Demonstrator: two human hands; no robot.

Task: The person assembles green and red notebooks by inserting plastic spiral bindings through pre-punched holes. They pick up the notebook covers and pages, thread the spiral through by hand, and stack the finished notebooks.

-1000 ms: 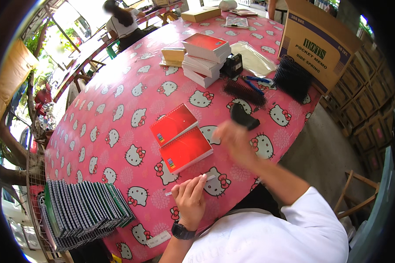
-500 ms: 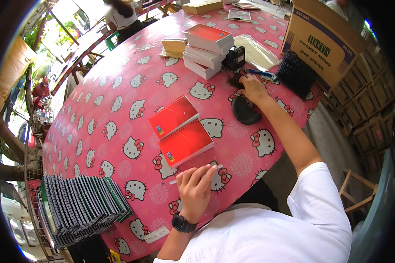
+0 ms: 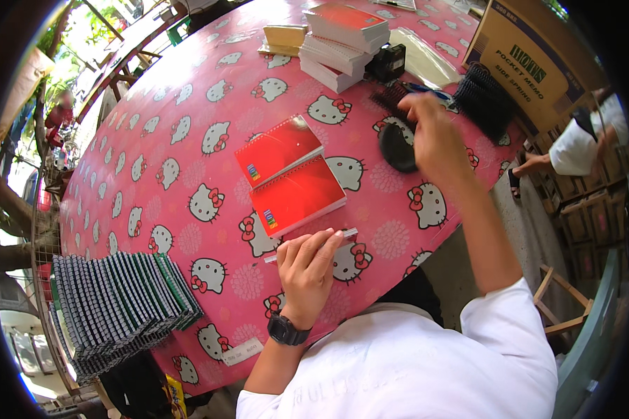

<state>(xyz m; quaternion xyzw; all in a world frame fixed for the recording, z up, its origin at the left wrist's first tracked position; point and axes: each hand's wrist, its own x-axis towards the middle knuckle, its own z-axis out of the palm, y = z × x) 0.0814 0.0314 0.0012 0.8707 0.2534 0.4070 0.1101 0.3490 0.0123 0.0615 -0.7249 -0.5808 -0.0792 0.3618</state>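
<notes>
My left hand (image 3: pixel 302 272), wearing a black watch, presses its fingers round a thin clear strip (image 3: pixel 349 234) near the table's front edge. Just beyond it lie two red spiral notebooks, the nearer one (image 3: pixel 302 197) touching the farther one (image 3: pixel 276 150). My right hand (image 3: pixel 437 140) is raised on the right, blurred, with its fingers drawn together; whatever they pinch is too small to make out. Below its fingertips is a small tangle of dark wire pieces (image 3: pixel 390 98). Beside the hand rests a black rounded object (image 3: pixel 396 148), its kind unclear.
Stacked red-covered notebooks (image 3: pixel 335 59) stand at the back, by a black box-like item (image 3: pixel 386 63) and clear plastic sheets (image 3: pixel 423 56). Black spiral coils (image 3: pixel 482 101) lie before a carton (image 3: pixel 531 66). Spiral-bound books (image 3: pixel 119 300) fill the left corner. Another person (image 3: pixel 583 143) is at far right.
My right hand has lifted off the dark wire pieces and come slightly back toward me. My left hand keeps the strip. Another person has come into view at the right.
</notes>
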